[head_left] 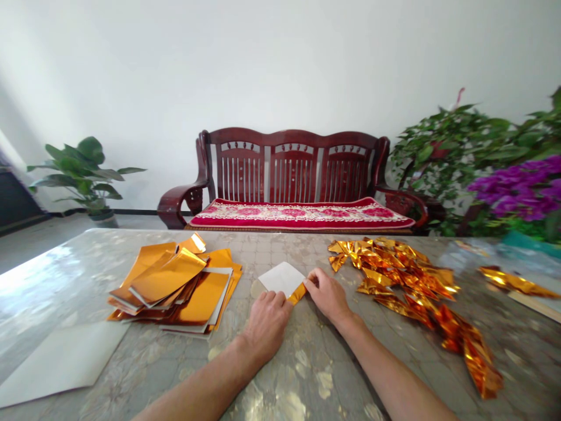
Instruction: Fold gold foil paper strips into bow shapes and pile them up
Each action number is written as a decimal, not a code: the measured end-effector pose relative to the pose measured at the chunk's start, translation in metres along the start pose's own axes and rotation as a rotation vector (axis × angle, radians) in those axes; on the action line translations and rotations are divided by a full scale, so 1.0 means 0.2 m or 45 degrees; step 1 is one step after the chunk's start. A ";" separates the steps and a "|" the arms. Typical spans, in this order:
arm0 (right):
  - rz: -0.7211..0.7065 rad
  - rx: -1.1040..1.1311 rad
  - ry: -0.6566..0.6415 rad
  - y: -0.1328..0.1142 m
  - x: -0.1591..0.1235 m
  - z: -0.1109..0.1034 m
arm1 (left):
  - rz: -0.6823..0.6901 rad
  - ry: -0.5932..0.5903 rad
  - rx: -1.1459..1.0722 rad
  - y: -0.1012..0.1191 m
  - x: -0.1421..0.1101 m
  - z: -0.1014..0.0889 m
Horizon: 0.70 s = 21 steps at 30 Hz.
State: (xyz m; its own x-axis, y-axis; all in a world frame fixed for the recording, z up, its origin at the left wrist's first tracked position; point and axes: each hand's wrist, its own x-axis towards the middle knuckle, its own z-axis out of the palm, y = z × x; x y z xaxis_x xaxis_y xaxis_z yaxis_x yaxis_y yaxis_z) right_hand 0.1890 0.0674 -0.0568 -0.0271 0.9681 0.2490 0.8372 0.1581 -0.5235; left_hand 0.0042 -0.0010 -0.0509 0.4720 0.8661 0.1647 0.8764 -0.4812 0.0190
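Sheet (281, 277): white-faced, shiny gold edge folded over; matte against metallic
Left hand (269, 324): curled, pressing its near side
Right hand (326, 295): fingertips pinching its gold corner

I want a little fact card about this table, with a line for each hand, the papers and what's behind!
left hand: pressing on the folded sheet
right hand: pinching the sheet's gold edge
left side: messy stack of gold papers
far left: pale sheet, lying flat
right side: pile of twisted gold pieces
behind table: dark red wooden bench with a red and white cover
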 end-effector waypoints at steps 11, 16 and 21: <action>-0.352 0.578 0.285 -0.02 -0.02 0.04 | -0.022 0.508 -0.286 -0.03 0.00 0.00; -0.617 0.512 0.215 -0.09 -0.07 0.03 | 0.058 0.750 -0.300 -0.05 0.02 0.02; -0.668 0.545 0.248 -0.13 -0.10 0.02 | -0.075 0.681 -0.354 -0.07 0.02 0.03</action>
State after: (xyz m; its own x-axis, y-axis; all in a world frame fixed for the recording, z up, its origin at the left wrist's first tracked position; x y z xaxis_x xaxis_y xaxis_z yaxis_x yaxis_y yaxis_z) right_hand 0.1658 0.0447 -0.0519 -0.2369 0.6968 0.6770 0.4508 0.6961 -0.5587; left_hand -0.0060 0.0113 -0.0571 0.2465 0.7388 0.6272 0.8079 -0.5141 0.2881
